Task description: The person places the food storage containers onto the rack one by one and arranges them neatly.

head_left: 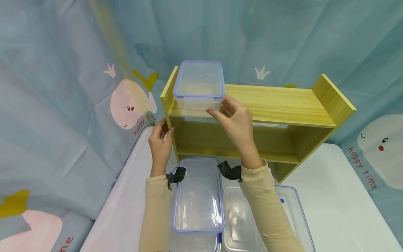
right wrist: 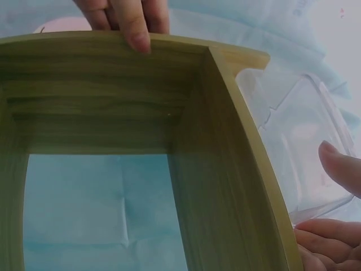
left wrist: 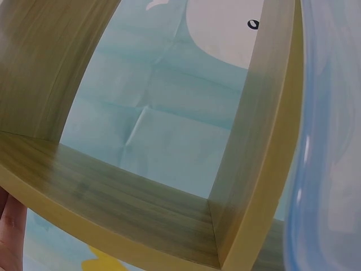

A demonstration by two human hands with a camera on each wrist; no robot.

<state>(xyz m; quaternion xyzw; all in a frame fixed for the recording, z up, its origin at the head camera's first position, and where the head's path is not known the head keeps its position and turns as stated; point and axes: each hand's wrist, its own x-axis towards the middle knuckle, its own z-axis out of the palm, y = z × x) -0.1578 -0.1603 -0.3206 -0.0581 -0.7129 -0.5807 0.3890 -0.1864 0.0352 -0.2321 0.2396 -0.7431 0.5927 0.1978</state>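
Note:
A clear food container (head_left: 199,81) with a blue-rimmed lid sits at the left end of the top board of a light wooden shelf (head_left: 280,105). My right hand (head_left: 238,122) holds its front right corner, thumb on the front wall and fingers along the right side. From below, the right wrist view shows the container's clear wall (right wrist: 299,147) beside the top board, near the thumb. My left hand (head_left: 161,145) grips the front edge of the shelf's left side panel, the thumb lapping over it. In the left wrist view only part of that hand (left wrist: 12,234) shows at the edge.
A blue-rimmed lidded container (head_left: 198,196) lies on top of another in front of the shelf. Further clear lidded containers (head_left: 242,217) lie to its right, partly behind my right sleeve. The white table (head_left: 333,196) meets a printed curtain (head_left: 201,31) at the back and sides.

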